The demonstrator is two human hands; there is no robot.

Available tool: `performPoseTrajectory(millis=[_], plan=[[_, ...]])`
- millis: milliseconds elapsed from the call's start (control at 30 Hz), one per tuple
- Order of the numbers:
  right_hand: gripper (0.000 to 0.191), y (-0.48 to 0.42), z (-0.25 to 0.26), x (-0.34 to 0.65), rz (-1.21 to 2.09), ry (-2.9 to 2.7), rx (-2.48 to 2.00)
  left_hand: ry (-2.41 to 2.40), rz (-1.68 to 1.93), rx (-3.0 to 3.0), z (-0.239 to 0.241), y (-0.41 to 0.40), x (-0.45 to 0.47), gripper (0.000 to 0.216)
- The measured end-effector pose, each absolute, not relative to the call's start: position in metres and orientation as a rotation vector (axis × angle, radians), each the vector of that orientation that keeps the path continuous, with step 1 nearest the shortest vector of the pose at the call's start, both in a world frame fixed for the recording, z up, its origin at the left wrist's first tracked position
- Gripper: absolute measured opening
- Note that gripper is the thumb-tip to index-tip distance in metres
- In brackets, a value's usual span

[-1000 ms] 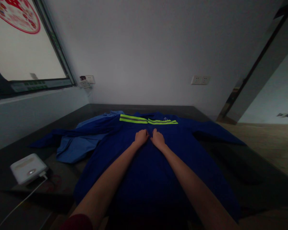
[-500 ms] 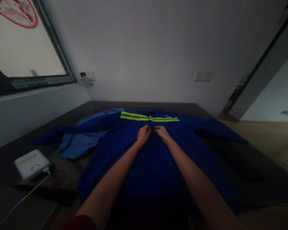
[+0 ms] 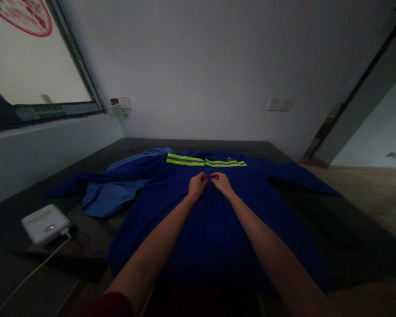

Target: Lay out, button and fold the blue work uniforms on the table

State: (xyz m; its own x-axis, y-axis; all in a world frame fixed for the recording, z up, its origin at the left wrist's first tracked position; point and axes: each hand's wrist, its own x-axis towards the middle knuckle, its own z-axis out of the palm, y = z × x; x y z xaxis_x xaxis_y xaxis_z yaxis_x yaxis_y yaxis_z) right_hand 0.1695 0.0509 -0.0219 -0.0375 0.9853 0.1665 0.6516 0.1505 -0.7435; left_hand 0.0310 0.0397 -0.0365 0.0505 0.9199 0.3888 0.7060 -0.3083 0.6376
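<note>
A dark blue work jacket (image 3: 218, 229) lies spread on the dark table, its sleeves out to both sides and its collar toward the wall. Yellow-green reflective strips (image 3: 186, 160) cross its chest. My left hand (image 3: 197, 185) is closed in a pinch on the jacket's front edge, just below the strips. Close beside it my right hand (image 3: 220, 182) pinches the front edge from the other side. The fingertips of both hands nearly meet at the middle of the front. Any button or fastener between them is too small to make out.
A lighter blue garment (image 3: 107, 198) lies partly under the jacket's left-side sleeve. On the left of the table (image 3: 95, 154) stands a white box-shaped device (image 3: 46, 223) with a white cable (image 3: 36, 269). A dark flat object (image 3: 330, 222) lies at the right. The wall carries sockets (image 3: 280, 104).
My right hand has moved slightly left, so its fingertips are closer to those of my left hand. The two front edges of the jacket are drawn nearer together.
</note>
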Motion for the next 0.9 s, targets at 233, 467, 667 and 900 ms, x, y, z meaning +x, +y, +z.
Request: performPoseTrajectory(millis=[233, 467, 667, 900], plan=[[0.06, 0.046, -0.031, 0.156, 0.547, -1.835, -1.579, 1.624, 1.215, 1.973, -0.039, 0.044, 0.029, 0.003], [0.027, 0.045, -0.033, 0.164, 0.435, -1.71, -1.624, 1.588, 1.232, 1.941, -0.038, 0.042, 0.031, 0.003], [0.013, 0.051, -0.025, 0.177, 0.401, -1.667, -1.527, 1.648, 1.128, 2.044, -0.035, 0.038, 0.032, 0.006], [0.019, 0.053, -0.028, 0.173, 0.413, -1.747, -1.415, 1.789, 0.997, 2.131, -0.029, 0.031, 0.032, 0.009]])
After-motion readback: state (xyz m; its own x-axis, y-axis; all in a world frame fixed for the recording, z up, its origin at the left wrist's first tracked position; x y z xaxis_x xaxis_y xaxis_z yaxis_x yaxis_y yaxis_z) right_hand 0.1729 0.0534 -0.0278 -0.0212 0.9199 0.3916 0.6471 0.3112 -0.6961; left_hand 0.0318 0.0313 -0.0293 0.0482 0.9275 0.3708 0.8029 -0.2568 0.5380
